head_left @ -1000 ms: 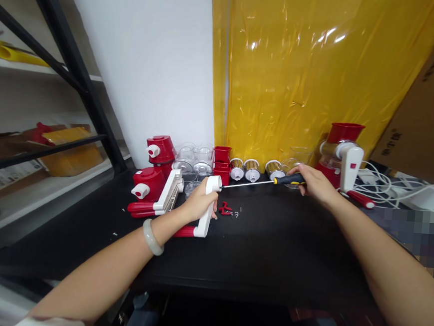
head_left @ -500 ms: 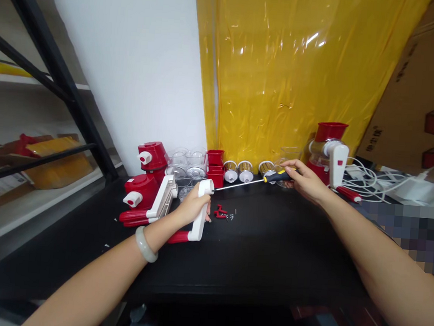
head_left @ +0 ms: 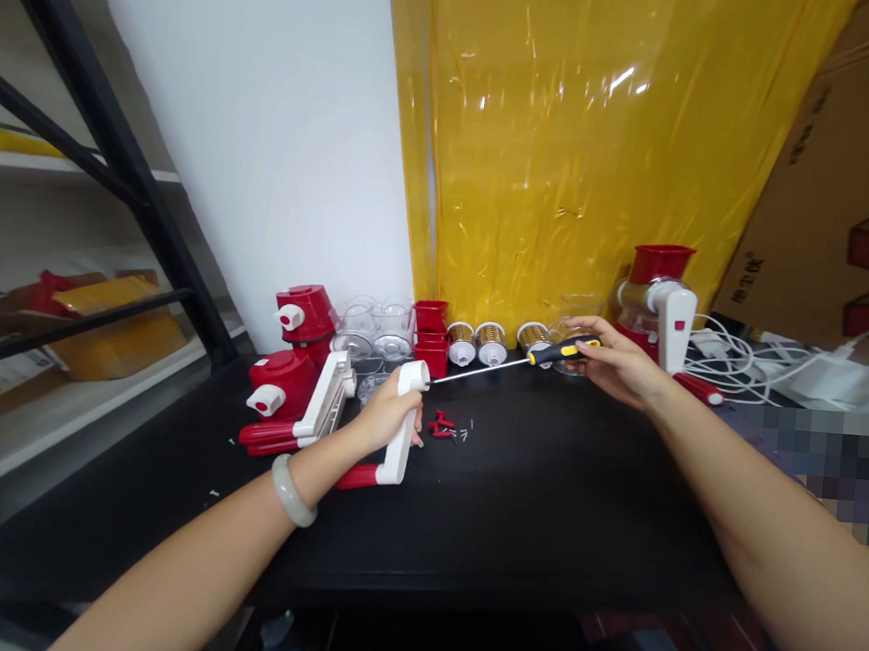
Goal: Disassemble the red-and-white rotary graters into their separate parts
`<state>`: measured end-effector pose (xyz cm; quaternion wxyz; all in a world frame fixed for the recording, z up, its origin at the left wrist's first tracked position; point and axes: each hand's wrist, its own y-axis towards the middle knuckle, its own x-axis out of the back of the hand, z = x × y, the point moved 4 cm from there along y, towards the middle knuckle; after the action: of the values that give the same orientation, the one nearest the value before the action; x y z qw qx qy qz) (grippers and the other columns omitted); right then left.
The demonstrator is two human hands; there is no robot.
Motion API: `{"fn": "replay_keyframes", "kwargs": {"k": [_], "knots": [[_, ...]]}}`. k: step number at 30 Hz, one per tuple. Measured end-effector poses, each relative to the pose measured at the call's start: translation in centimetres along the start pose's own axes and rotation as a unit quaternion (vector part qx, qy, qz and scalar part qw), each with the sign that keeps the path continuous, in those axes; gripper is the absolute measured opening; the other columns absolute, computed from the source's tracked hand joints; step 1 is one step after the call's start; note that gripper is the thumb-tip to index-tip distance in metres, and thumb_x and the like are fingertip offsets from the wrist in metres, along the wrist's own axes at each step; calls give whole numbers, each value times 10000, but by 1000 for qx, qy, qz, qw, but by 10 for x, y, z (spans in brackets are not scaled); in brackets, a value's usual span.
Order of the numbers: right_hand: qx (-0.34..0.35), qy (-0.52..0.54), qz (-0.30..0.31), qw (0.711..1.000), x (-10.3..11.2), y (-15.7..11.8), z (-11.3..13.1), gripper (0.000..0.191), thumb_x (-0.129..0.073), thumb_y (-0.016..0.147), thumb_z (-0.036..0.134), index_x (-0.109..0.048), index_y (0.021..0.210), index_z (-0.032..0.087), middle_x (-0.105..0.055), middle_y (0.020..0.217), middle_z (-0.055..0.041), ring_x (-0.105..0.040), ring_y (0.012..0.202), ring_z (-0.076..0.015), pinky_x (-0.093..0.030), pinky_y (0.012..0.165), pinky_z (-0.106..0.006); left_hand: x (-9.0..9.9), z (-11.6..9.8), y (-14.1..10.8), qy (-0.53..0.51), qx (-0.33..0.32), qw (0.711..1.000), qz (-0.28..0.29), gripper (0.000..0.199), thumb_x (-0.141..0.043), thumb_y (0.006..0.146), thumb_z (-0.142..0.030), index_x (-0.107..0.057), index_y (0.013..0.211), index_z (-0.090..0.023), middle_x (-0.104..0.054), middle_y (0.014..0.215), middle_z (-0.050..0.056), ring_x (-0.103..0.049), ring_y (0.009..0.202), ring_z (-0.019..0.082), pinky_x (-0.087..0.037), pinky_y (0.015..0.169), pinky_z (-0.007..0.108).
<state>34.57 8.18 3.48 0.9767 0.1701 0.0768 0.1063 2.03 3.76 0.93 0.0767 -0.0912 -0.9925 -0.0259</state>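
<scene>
The left hand is gripping the white crank; at its two o'clock, the right hand is pinching a screwdriver. Red containers (contents hidden) are standing on the worktop toward twelve o'clock, clear containers toward eleven.

Grips a white crank handle with the left hand; holds a black-and-yellow screwdriver in the right hand, tip at the crank handle's upper end. Has small red parts and screws nearby on the black desk, grater drums farther back.
</scene>
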Motion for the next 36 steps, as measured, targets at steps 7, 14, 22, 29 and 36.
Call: {"fn": "replay_keyframes", "kwargs": {"k": [7, 14, 22, 29, 36], "knots": [[-33, -197, -64, 978, 12, 8, -16, 545, -457, 826, 780, -582, 951, 265, -588, 590, -4, -554, 497, -185, -445, 511, -337, 0, -1, -4, 74, -16, 997, -4, 374, -528, 699, -220, -394, 1048, -205, -540, 519, -92, -573, 384, 149, -516, 374, 262], [-38, -304, -36, 951, 20, 8, -23, 596, -418, 850, 778, -598, 791, 213, -449, 438, 39, -417, 391, -131, -310, 431, -280, 0, -2, -4, 76, -17, 997, -5, 376, -516, 710, -204, -391, 1065, -201, -544, 519, -91, -579, 375, 163, -510, 377, 272], [-1, -243, -34, 969, 15, 9, -22, 531, -561, 815, 718, -628, 944, 207, -522, 575, 29, -469, 472, -109, -355, 465, -249, 3, -1, -1, 49, -13, 999, -19, 424, -515, 705, -202, -399, 1112, -189, -541, 509, -90, -564, 377, 172, -505, 383, 289], [3, -130, -33, 991, 11, 8, -24, 460, -701, 765, 601, -596, 1055, 259, -617, 939, -19, -552, 675, -128, -468, 592, -279, 7, 3, 3, 21, -14, 1000, -16, 458, -537, 697, -228, -394, 1130, -197, -543, 513, -93, -571, 366, 164, -499, 372, 266], [16, -40, -6, 999, 3, 0, -7, 451, -811, 692, 432, -592, 1067, 309, -606, 1033, -16, -611, 836, -164, -512, 699, -313, 5, 3, 4, 6, -12, 1000, -11, 442, -537, 690, -248, -395, 1106, -199, -543, 506, -88, -564, 381, 156, -528, 395, 286]]}}
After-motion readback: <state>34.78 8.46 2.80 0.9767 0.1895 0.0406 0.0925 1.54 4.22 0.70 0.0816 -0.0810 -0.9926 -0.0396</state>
